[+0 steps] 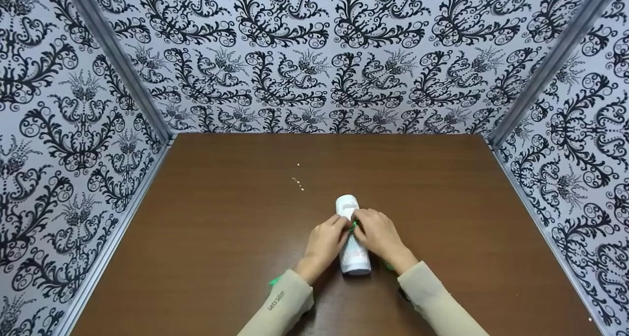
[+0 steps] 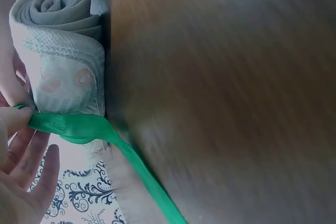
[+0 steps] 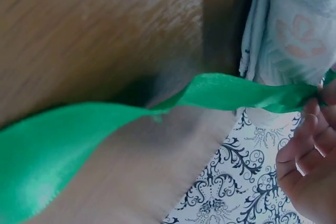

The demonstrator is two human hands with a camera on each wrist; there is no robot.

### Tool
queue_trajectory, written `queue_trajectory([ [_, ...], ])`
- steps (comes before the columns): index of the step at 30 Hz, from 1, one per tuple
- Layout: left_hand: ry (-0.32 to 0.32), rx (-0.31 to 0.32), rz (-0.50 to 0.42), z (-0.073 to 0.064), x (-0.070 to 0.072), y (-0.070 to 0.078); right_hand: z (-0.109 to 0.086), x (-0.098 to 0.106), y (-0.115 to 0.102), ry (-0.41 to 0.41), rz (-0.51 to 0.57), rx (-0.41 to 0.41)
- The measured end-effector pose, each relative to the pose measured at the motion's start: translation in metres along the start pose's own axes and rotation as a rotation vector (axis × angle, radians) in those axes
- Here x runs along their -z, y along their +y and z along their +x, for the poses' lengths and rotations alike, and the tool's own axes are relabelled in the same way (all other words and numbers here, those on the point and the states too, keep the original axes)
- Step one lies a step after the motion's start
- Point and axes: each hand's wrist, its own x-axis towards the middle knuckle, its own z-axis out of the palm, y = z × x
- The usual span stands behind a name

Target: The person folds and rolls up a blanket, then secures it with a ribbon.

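Observation:
A rolled white towel (image 1: 355, 260) lies lengthwise on the table, its spiral end (image 2: 52, 6) showing in the left wrist view along with faint pink prints. Around its middle runs a green ribbon (image 2: 79, 127). My left hand (image 1: 325, 238) pinches the ribbon at the top of the roll between thumb and finger. From the other side, my right hand (image 1: 378, 232) pinches the ribbon too, fingertips close to the left ones. One loose ribbon tail (image 3: 68, 140) trails away across the right wrist view. The crossing of the ribbon is mostly hidden behind the fingers.
The brown table (image 1: 221, 218) is enclosed by patterned walls (image 1: 295, 56) at the back and sides, with grey metal posts (image 1: 118, 56) in the corners. Several tiny white bits (image 1: 299, 182) lie beyond the towel, left of it.

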Motion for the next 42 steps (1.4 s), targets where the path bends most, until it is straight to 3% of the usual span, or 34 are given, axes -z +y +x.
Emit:
queue_trajectory([
  [8,-0.011,-0.025,0.060,-0.002,0.000,0.000,0.002,0.017,0.001,-0.116,0.154,-0.175],
  [13,0.010,-0.055,0.103,-0.004,-0.001,0.001,0.002,0.021,0.007,-0.188,0.178,-0.169],
  [16,0.010,-0.052,0.107,-0.004,-0.001,0.001,0.002,0.019,0.010,-0.164,0.156,-0.116],
  [22,0.012,-0.050,0.108,-0.003,-0.002,0.001,-0.001,0.006,0.015,0.013,0.042,0.031],
  [25,0.018,-0.057,0.111,-0.003,-0.002,0.001,-0.001,0.001,0.015,0.056,0.010,0.055],
  [36,0.017,-0.044,0.129,-0.003,-0.004,0.004,0.001,0.002,0.008,0.040,-0.017,0.068],
  [42,0.023,-0.043,0.150,-0.004,-0.004,0.004,0.001,0.009,0.006,0.009,0.091,0.008],
])
